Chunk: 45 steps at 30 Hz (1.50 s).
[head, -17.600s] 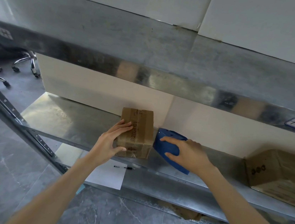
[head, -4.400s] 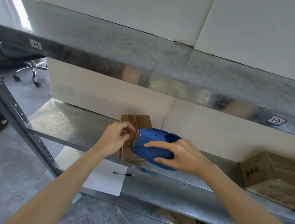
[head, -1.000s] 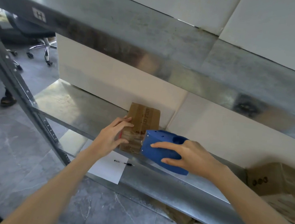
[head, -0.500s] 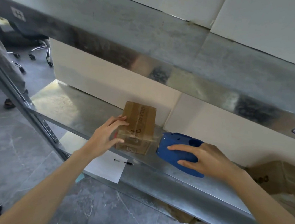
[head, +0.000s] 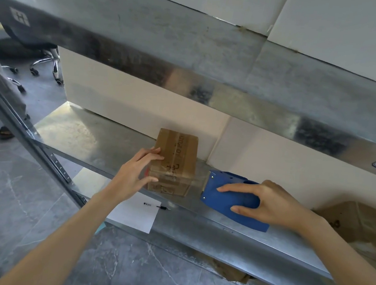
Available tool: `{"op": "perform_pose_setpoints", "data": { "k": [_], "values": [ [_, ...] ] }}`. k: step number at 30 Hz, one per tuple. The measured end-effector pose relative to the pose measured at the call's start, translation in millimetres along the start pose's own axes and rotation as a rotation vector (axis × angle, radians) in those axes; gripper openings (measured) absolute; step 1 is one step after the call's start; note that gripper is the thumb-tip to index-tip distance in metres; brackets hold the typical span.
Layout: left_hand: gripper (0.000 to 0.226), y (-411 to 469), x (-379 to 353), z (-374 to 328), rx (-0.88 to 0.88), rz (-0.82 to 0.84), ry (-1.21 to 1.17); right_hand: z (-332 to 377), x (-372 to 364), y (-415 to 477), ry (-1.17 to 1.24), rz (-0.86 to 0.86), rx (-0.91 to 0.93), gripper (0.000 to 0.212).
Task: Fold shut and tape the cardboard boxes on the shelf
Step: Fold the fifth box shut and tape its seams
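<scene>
Box: cardboard box (head: 174,162) on the shelf (head: 88,135), flaps closed, between my hands.
Left hand (head: 134,175): grips its near-left corner.
Right hand (head: 267,205): holds blue tape dispenser (head: 229,199) just right of it.

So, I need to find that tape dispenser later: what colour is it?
Blue; the head view shows the dispenser in the right hand.

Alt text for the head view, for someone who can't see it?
A left hand holds a small cardboard box on a metal shelf while the right hand grips a blue tape dispenser right of it. A second cardboard box lies farther right.
</scene>
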State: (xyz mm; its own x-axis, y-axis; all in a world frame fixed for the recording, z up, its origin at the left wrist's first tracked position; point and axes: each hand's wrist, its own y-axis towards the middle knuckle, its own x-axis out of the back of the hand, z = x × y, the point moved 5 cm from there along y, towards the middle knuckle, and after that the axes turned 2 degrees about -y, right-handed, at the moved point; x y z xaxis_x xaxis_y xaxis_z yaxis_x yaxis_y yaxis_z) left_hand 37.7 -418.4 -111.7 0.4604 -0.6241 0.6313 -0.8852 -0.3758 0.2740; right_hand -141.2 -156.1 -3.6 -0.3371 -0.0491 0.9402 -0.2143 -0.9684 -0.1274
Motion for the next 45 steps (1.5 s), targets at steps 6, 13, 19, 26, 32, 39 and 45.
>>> {"op": "perform_pose_setpoints", "data": {
  "k": [6,13,19,26,32,39,45],
  "values": [
    [0.051,0.1,0.7,-1.6,0.010,0.004,0.010,-3.4,-11.1,12.1,-0.050,0.036,-0.044,0.048],
    [0.052,0.3,0.5,-0.9,0.031,0.005,0.009,-4.3,-22.5,25.5,-0.106,0.009,-0.101,0.048],
    [0.053,1.1,0.4,-2.3,0.055,-0.003,-0.004,13.0,-28.8,38.9,-0.274,-0.043,-0.085,0.047],
    [0.054,1.0,-0.5,-9.8,0.042,-0.046,-0.045,21.4,-50.2,40.6,-0.441,-0.079,-0.163,0.049],
    [0.053,2.3,-0.5,-12.5,0.044,-0.023,-0.024,6.6,-69.2,58.4,-0.345,-0.108,-0.309,0.050],
    [0.054,-0.1,-3.7,-10.2,0.044,-0.065,-0.039,-30.5,-92.7,63.7,-0.039,-0.142,-0.489,0.052],
    [0.056,-2.6,-8.2,-7.3,0.071,-0.086,-0.041,-38.8,-111.3,73.9,-0.017,-0.146,-0.544,0.058]
  ]
}}
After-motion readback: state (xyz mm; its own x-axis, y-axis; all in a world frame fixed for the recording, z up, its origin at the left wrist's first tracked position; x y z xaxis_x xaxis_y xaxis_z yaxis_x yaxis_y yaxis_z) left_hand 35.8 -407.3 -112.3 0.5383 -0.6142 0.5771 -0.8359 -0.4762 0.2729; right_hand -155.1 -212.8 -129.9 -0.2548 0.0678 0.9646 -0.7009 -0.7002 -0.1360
